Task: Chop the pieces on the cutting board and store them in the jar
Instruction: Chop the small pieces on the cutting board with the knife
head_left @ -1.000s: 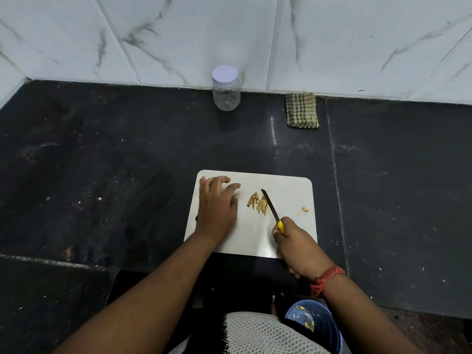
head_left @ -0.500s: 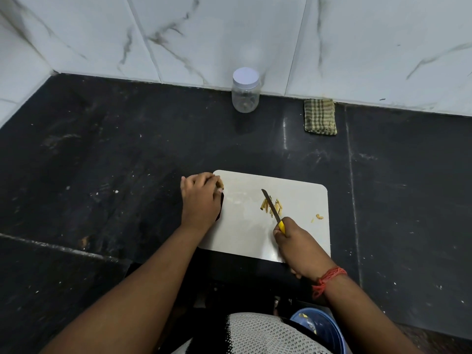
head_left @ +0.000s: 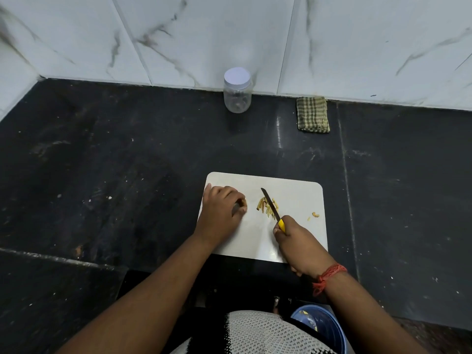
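On the cutting board (head_left: 293,198), the right hand (head_left: 300,242) grips the yellow-handled knife (head_left: 271,206), its blade lying across the pale pieces (head_left: 267,206) at the board's centre. The left hand (head_left: 221,213) rests curled at the board's left edge (whether it pinches anything cannot be told). A clean chop probably wants that hand steadying the pieces, knuckles clear of the blade; the jar (head_left: 237,92) stands lidded well beyond the board, by the wall.

Between the white rectangular cutting board (head_left: 293,190) and the clear lidded plastic jar (head_left: 237,94) at the wall, the black stone counter (head_left: 127,162) lies bare. A folded green checked cloth (head_left: 312,114) sits right of the jar, apart.
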